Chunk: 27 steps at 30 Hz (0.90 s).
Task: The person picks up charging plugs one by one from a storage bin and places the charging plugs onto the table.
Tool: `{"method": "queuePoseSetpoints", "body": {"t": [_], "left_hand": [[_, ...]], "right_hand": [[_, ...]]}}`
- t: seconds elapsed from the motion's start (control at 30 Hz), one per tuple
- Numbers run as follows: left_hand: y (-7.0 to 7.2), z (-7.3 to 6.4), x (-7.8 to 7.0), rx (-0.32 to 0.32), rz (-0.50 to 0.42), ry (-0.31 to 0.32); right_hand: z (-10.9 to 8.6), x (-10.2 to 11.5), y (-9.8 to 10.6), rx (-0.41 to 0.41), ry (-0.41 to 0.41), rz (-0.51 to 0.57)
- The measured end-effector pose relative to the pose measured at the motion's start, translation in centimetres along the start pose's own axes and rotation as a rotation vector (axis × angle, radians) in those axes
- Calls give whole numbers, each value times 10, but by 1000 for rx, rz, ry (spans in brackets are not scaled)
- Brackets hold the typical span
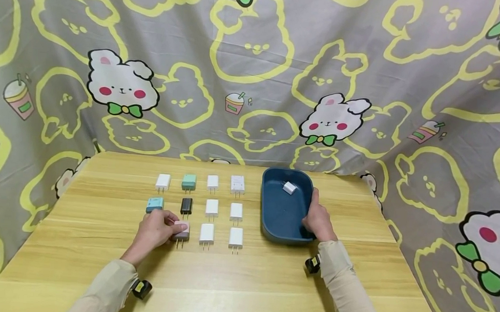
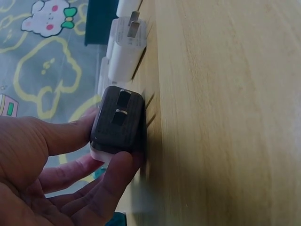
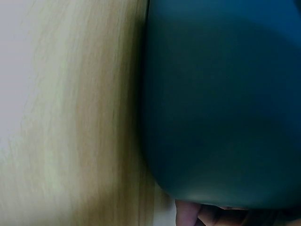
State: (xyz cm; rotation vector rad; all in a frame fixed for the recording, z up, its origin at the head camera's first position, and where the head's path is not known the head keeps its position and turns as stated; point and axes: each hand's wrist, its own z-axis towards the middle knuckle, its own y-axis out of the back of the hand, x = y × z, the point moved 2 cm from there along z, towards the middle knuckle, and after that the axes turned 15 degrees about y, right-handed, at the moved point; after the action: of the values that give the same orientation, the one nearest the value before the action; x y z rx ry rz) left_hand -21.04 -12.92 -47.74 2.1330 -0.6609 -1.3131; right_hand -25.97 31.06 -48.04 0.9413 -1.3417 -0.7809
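Note:
My left hand (image 1: 154, 230) pinches a plug-in charger (image 1: 181, 236), pale on top and dark grey at the prong end, at the near left of the rows. In the left wrist view the dark charger face (image 2: 107, 127) with two metal prongs sits between thumb and fingers, close to the tabletop. My right hand (image 1: 319, 220) grips the right wall of a dark blue bin (image 1: 285, 238). In the right wrist view the bin's outer wall (image 3: 221, 117) fills much of the picture, with fingers at its lower edge. One white charger (image 1: 289, 187) lies inside the bin.
Several chargers lie in rows left of the bin, among them a green one (image 1: 188, 181), a black one (image 1: 186, 206), a light blue one (image 1: 155, 204) and a white one (image 1: 236, 237). A patterned curtain (image 1: 256, 78) stands behind the wooden table (image 1: 239, 292).

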Motion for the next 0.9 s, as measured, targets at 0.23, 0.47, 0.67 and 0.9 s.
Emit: {"method": "queuePoseSetpoints", "body": {"t": [0.23,0.47,0.67,0.9], "left_hand": [[-1,-3,-3,-29,23,0],[-1,-5,-3,-61,47,-25],[0,-6,-4,-69,50,-12],[0,-2,-3,-83,55,8]], "right_hand": [[1,0,-1,-3,1,-8],[0,-2,-1,-3,5,-6],[0,-1,-1,-7,11,-7],[-1,0,-1,-18,25,-17]]}}
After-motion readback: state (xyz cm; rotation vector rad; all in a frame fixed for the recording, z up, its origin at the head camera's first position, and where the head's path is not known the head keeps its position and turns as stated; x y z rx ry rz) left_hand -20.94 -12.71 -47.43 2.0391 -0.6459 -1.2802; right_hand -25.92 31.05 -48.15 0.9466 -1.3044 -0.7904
